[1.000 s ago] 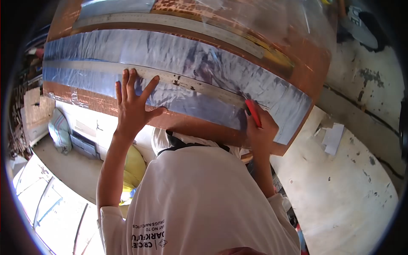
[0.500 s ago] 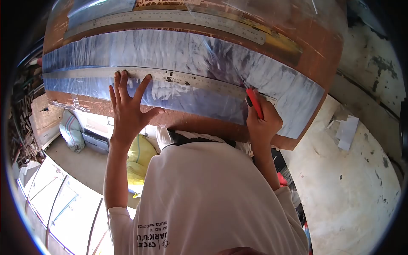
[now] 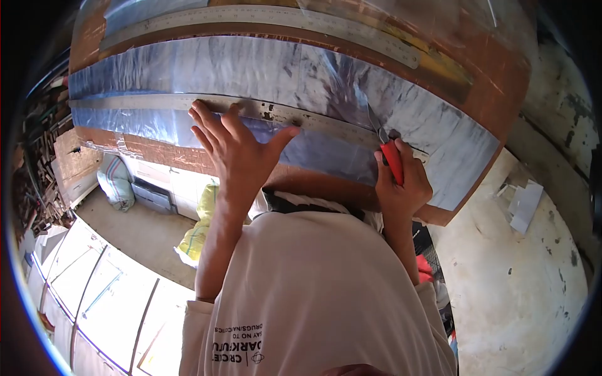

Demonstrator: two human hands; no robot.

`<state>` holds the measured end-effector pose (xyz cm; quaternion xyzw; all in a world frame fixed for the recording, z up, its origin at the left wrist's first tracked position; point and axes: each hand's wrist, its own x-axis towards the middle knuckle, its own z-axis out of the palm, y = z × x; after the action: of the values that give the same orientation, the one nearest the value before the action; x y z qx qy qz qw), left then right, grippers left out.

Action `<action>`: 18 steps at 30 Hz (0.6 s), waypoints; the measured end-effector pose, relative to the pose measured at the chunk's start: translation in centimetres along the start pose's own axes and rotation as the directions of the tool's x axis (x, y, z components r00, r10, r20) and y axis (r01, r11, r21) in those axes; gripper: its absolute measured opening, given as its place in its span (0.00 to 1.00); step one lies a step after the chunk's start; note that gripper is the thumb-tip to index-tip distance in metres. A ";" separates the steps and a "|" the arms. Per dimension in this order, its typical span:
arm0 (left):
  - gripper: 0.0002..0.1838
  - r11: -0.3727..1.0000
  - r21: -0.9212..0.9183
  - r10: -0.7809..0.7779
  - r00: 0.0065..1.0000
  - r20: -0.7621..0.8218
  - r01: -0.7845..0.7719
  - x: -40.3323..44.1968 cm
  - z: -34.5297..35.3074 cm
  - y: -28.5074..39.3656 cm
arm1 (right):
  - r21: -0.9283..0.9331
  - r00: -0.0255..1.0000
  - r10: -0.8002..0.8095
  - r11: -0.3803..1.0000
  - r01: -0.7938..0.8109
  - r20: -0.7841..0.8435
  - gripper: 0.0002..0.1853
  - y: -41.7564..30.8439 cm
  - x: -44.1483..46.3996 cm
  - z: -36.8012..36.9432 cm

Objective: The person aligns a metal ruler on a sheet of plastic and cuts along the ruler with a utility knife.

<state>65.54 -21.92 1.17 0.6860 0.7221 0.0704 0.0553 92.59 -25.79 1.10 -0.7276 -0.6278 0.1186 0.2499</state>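
Observation:
A long marbled grey-blue sheet (image 3: 251, 59) lies across the brown board (image 3: 313, 182). Along it rests a worn metal ruler (image 3: 326, 123). My left hand (image 3: 241, 147) has its fingers spread, with fingertips pressing on the ruler left of its middle. Near the ruler's right end, my right hand (image 3: 404, 185) is closed around a red-handled knife (image 3: 392, 160), whose blade points up and away over the sheet. The blade's tip is close to the sheet; whether it touches cannot be made out.
A second metal ruler (image 3: 269, 15) lies farther back on the board, beside a yellow strip (image 3: 439, 62) under clear plastic. To the right stands a pale stained surface (image 3: 501, 269) with a white paper piece (image 3: 527, 207). A white sack (image 3: 116, 185) and yellow bags (image 3: 199, 232) sit below left.
My left hand has moved right along the ruler. The knife in my right hand now shows its blade clearly, angled up from the ruler. The whole view has shifted.

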 end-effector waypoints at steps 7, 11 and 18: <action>0.61 0.998 0.022 -0.055 0.997 -0.063 0.056 0.1 1.7 0.8 | 0.024 1.000 -0.023 0.999 0.023 -0.003 0.26 0.1 0.1 0.1; 0.61 0.998 0.012 -0.067 0.997 -0.043 0.068 0.1 1.7 0.8 | 0.010 0.999 -0.046 0.999 0.046 -0.020 0.26 0.2 0.0 0.2; 0.61 0.997 0.015 -0.069 0.997 -0.020 0.070 0.1 1.4 0.9 | 0.009 0.998 -0.062 0.998 0.062 -0.012 0.25 0.2 0.2 0.2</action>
<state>66.70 -21.71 -0.06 0.6602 0.7465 0.0696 0.0453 92.70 -25.55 0.92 -0.7074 -0.6479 0.1095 0.2606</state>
